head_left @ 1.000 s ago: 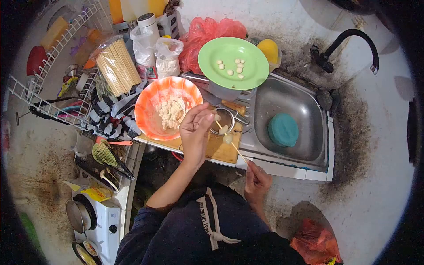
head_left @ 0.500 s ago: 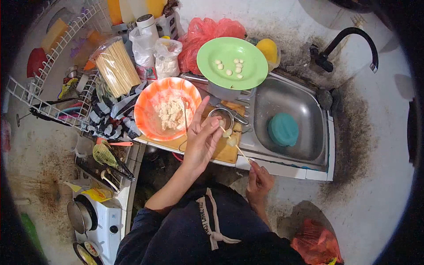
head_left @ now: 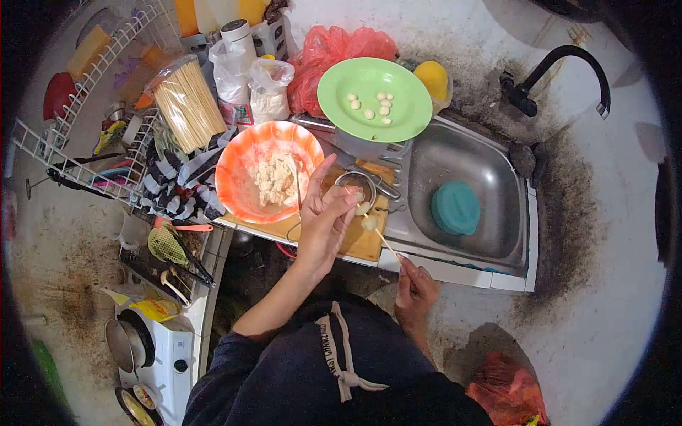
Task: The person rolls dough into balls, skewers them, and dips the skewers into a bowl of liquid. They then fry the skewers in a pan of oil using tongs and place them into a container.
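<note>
My right hand (head_left: 418,290) pinches the lower end of a thin wooden skewer (head_left: 386,244), which slants up to the left. One pale dough ball (head_left: 369,223) is threaded on it, and a second ball (head_left: 362,209) sits at its upper end. The thumb and fingertips of my left hand (head_left: 318,231) are closed at that second ball and partly hide it; the index finger points up. Behind the left hand is an orange-and-white bowl (head_left: 229,160) with crumbly dough (head_left: 273,181) and a utensil handle. Several small pale balls lie on a green plate (head_left: 341,85).
A wooden cutting board (head_left: 364,245) carries a round metal strainer (head_left: 355,182). The steel sink (head_left: 462,160) holds a teal container (head_left: 455,208). A pack of skewers (head_left: 188,105), bags of white powder (head_left: 270,92) and a dish rack stand left; a stove (head_left: 174,362) sits lower left.
My left fingertips have shifted slightly at the skewer's upper end, and the upper ball is now nearer them. The skewer tip, visible before, is now hidden. My right hand barely moved.
</note>
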`<state>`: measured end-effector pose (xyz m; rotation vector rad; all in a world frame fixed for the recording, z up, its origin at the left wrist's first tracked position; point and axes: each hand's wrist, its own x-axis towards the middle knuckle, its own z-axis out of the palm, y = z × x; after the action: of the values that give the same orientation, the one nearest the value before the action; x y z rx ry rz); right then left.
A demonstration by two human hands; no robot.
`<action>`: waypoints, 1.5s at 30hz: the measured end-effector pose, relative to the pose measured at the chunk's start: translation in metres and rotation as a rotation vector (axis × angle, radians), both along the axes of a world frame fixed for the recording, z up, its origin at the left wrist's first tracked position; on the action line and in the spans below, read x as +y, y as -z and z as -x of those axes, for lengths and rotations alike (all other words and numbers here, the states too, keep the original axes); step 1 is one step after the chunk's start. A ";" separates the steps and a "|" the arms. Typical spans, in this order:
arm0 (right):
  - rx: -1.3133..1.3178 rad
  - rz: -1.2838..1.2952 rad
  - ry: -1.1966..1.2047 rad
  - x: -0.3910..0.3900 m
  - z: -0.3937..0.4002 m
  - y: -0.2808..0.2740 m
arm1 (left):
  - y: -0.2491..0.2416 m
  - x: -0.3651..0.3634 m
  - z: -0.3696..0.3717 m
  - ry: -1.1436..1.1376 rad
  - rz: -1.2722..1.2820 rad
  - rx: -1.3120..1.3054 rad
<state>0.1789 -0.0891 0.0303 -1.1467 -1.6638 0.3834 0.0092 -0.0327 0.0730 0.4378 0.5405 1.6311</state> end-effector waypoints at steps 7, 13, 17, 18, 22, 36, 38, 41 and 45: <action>0.024 0.001 0.012 0.001 -0.001 0.007 | 0.003 -0.002 -0.004 0.007 0.011 -0.014; 0.023 0.006 0.018 0.001 -0.001 0.008 | 0.005 -0.003 -0.008 0.001 -0.041 0.021; 0.072 0.015 0.037 0.000 -0.001 0.012 | 0.006 -0.003 -0.015 -0.052 -0.289 0.012; 0.071 0.015 0.037 0.000 -0.002 0.010 | 0.007 -0.002 -0.014 -0.051 -0.289 0.011; 0.008 0.023 0.021 -0.001 -0.003 0.006 | 0.007 -0.001 -0.015 -0.120 -0.195 0.126; 0.042 -0.018 0.006 0.000 0.000 0.007 | 0.010 -0.001 -0.015 -0.077 -0.209 0.095; 0.034 0.006 -0.014 -0.001 0.002 0.002 | 0.008 0.001 -0.011 -0.081 -0.129 0.093; 0.000 0.043 -0.003 -0.001 0.001 0.001 | 0.015 0.000 -0.008 -0.082 -0.191 0.106; 0.011 0.058 0.005 -0.002 0.000 0.005 | 0.011 -0.001 -0.011 -0.044 -0.122 -0.035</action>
<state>0.1784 -0.0911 0.0250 -1.1887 -1.6491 0.4366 0.0205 -0.0335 0.0623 0.4891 0.4286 1.7164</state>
